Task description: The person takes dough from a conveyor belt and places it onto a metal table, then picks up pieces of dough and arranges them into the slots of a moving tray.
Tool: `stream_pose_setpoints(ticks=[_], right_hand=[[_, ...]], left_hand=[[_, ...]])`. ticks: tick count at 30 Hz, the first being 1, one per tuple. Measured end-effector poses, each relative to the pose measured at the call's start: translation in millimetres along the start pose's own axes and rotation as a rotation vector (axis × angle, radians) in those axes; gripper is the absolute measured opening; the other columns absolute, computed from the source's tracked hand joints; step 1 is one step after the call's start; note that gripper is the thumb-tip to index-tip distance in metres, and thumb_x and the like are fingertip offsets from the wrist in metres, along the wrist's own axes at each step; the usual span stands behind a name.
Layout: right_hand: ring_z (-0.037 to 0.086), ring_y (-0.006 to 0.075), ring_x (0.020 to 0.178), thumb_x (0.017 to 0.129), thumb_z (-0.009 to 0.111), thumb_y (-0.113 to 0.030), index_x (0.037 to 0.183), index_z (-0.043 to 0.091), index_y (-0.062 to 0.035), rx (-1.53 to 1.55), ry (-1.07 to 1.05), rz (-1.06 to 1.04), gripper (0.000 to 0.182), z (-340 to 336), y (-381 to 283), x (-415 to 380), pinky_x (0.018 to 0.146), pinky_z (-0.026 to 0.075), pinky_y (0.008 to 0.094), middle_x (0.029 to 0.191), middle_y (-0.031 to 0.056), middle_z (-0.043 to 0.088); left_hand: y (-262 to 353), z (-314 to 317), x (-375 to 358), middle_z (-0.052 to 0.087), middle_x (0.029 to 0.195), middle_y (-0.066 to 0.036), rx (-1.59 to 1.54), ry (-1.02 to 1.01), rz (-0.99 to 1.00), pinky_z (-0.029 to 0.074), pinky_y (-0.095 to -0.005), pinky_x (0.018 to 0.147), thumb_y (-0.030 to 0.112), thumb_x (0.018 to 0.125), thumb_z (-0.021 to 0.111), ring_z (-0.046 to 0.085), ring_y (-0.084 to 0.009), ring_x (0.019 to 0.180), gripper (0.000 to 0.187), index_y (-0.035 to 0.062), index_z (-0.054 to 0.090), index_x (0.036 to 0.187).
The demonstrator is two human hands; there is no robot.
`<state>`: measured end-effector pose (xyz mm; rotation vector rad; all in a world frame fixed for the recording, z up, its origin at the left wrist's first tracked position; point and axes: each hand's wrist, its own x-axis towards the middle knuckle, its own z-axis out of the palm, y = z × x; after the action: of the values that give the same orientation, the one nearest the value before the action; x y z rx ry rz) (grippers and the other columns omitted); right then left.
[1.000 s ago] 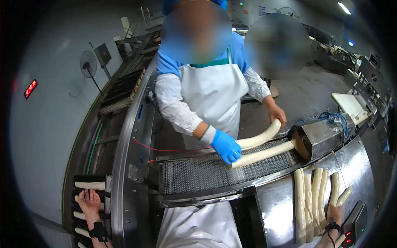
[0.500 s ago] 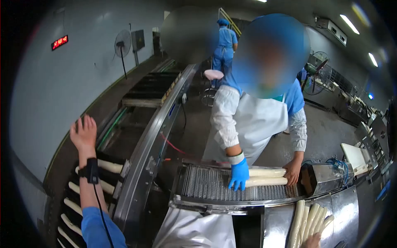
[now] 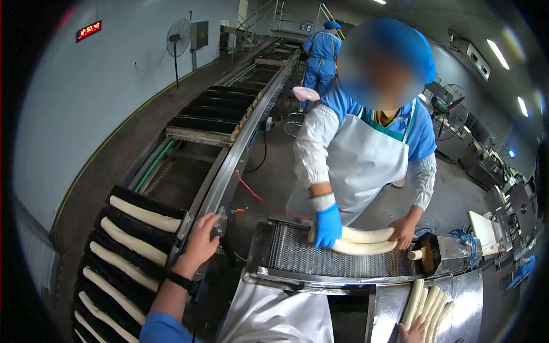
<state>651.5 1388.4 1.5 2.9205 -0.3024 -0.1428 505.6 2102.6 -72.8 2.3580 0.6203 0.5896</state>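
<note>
My left hand (image 3: 201,241) hovers by the steel side rail of the conveyor line, holding nothing, its fingers stretched out. To its left lies a black grooved tray (image 3: 137,226) with several long pale dough rolls (image 3: 127,240), one per groove. At the lower right, my right hand (image 3: 413,330) lies on the near ends of several dough strips (image 3: 426,306), fingers spread over them; the frame edge cuts off part of it. Those strips lie side by side on a steel table (image 3: 466,306).
Opposite me, a co-worker's blue-gloved hand (image 3: 328,227) and bare hand (image 3: 404,231) hold dough pieces (image 3: 366,246) on a mesh belt (image 3: 311,264). A dough end (image 3: 416,255) shows at the machine outlet (image 3: 454,254). More black trays (image 3: 209,114) sit farther up the line.
My left hand has moved right and down from over the tray to the rail. The co-worker's dough has shifted left along the belt. Another dough end now shows at the outlet.
</note>
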Motion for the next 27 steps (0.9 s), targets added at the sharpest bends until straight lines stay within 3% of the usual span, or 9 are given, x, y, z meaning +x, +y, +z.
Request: stream_pose_setpoints(ticks=[7,11,12,15,27], right_hand=[[0.049,0.0480,0.126,0.082,0.050,-0.082,0.158,0.025,-0.0127,-0.068,0.036,0.059,0.106,3.9,-9.0,-1.8,0.103,0.041,0.0552,0.148,0.0313,0.039],[0.050,0.0484,0.125,0.083,0.048,-0.081,0.158,0.023,-0.0147,-0.066,-0.003,0.082,0.104,7.5,-9.1,3.7,0.101,0.042,0.0562,0.149,0.0305,0.039],[0.051,0.0492,0.124,0.084,0.047,-0.081,0.159,0.022,-0.0155,-0.064,0.100,0.052,0.103,16.8,-10.2,1.9,0.099,0.042,0.0587,0.150,0.0303,0.037],[0.051,0.0507,0.122,0.084,0.047,-0.080,0.159,0.021,-0.0158,-0.023,0.143,0.024,0.102,21.5,-3.7,-1.5,0.097,0.042,0.0607,0.151,0.0306,0.035],[0.054,0.0486,0.120,0.089,0.044,-0.076,0.158,0.022,-0.0135,-0.042,0.100,0.028,0.096,9.7,-8.4,-6.5,0.097,0.044,0.0599,0.152,0.0310,0.034]], left_hand=[[-8.9,9.2,-17.6,0.042,0.148,-0.020,0.382,-0.064,0.120,0.032,-0.0466,0.117,0.008,0.077,0.067,0.034,-0.0383,0.142,0.057,0.0047,0.056,0.133],[-20.9,12.8,-11.1,0.045,0.146,-0.020,0.238,-0.060,0.070,0.032,-0.0473,0.117,0.013,0.079,0.067,0.034,-0.0365,0.142,0.051,0.0036,0.060,0.129],[-19.0,11.7,-10.9,0.046,0.145,-0.020,0.245,-0.044,0.086,0.033,-0.0463,0.116,0.014,0.080,0.067,0.035,-0.0355,0.142,0.049,0.0034,0.061,0.127],[-12.4,10.6,-12.1,0.048,0.144,-0.020,0.240,-0.028,0.059,0.034,-0.0452,0.116,0.016,0.079,0.069,0.037,-0.0349,0.141,0.049,0.0033,0.062,0.126],[-9.7,9.5,-11.3,0.051,0.142,-0.018,0.236,-0.014,0.039,0.036,-0.0444,0.115,0.016,0.078,0.070,0.039,-0.0328,0.140,0.043,0.0027,0.066,0.119]])
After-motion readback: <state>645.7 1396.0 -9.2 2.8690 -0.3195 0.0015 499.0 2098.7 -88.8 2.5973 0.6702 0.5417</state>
